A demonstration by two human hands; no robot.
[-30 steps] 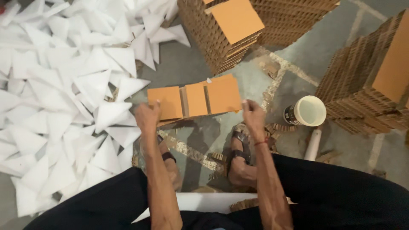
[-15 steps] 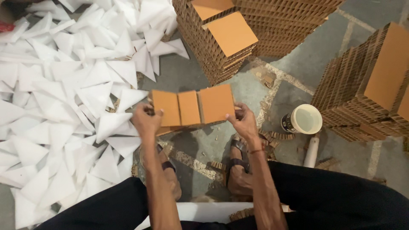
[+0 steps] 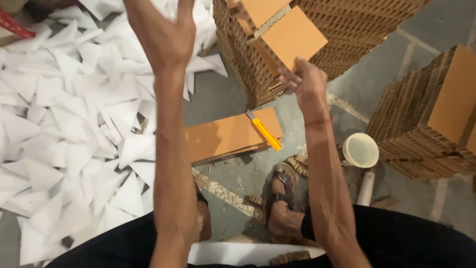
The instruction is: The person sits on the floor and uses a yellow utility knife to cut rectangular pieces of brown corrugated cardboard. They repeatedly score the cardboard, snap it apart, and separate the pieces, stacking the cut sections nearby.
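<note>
The heap of white paper cut-offs [image 3: 64,129] fills the floor on my left, pointed scraps lying over one another right up to the grey concrete. Ahead of me stands a tall stack of corrugated cardboard pieces [image 3: 258,64], and a second stack [image 3: 426,129] of the same brown sheets sits well apart on my right. On the floor [image 3: 223,94] between my arms lies a flat brown cardboard strip [image 3: 228,136], with a yellow utility knife [image 3: 265,131] resting across its right end, untouched by either hand. My right hand [image 3: 305,82] is raised at the front stack, fingers curled closed on the lower edge of a tilted square cardboard piece [image 3: 292,37] that sits on top of it. My left hand [image 3: 163,37] is lifted high over the paper heap, fingers spread and loose, holding nothing. Near my right forearm a round white-lidded tub [image 3: 360,150] stands on the floor, with a short white tube [image 3: 366,188] lying just beside it. Down below, my sandalled foot [image 3: 280,208] rests on the concrete by small cardboard trimmings [image 3: 300,164]
</note>
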